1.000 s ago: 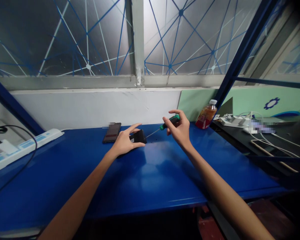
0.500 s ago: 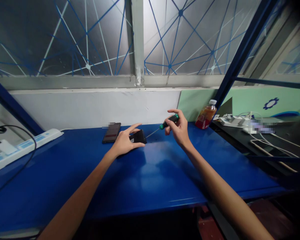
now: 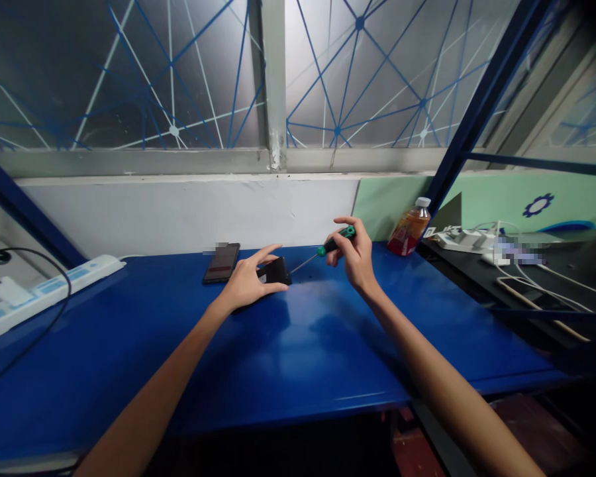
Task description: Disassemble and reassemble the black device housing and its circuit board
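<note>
Two bare hands work over a blue tabletop (image 3: 302,351). The left hand (image 3: 248,281) rests on the tabletop, thumb and fingers closed around a small black device (image 3: 277,270), which stands tilted against its fingertips. The right hand (image 3: 356,255), raised just beyond and to the right of the left, is clamped on the green-and-black handle of a screwdriver (image 3: 328,248); its thin shaft slants down toward the device, the tip at or just beside its right edge. A dark phone (image 3: 222,262) lies flat just beyond the left hand. A bottle of amber liquid (image 3: 409,229) stands near the right hand, farther right. A white power strip (image 3: 44,290) lies well apart, left of the left hand.
</note>
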`<state>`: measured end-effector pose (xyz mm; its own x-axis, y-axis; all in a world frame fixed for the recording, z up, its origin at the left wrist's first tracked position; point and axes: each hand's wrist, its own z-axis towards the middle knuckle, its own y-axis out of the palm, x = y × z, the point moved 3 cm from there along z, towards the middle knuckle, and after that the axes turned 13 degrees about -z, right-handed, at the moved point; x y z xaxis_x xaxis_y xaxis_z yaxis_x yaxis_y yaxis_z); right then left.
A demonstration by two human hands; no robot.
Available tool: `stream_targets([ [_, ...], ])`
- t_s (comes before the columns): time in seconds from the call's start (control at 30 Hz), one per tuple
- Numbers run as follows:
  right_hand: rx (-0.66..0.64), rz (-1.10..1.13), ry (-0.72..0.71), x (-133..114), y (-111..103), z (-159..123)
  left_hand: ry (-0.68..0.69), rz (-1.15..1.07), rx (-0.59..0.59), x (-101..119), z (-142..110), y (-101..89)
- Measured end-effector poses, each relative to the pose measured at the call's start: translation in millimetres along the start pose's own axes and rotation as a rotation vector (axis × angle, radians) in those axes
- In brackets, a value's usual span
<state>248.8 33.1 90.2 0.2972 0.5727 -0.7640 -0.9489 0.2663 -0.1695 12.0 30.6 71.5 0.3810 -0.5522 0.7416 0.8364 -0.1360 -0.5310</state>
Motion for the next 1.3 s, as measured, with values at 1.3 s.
stream_targets([
  [1.3,0.017,-0.042,-0.003,2,1,-1,-0.004,0.012,-0.009,-1,0,1.5],
])
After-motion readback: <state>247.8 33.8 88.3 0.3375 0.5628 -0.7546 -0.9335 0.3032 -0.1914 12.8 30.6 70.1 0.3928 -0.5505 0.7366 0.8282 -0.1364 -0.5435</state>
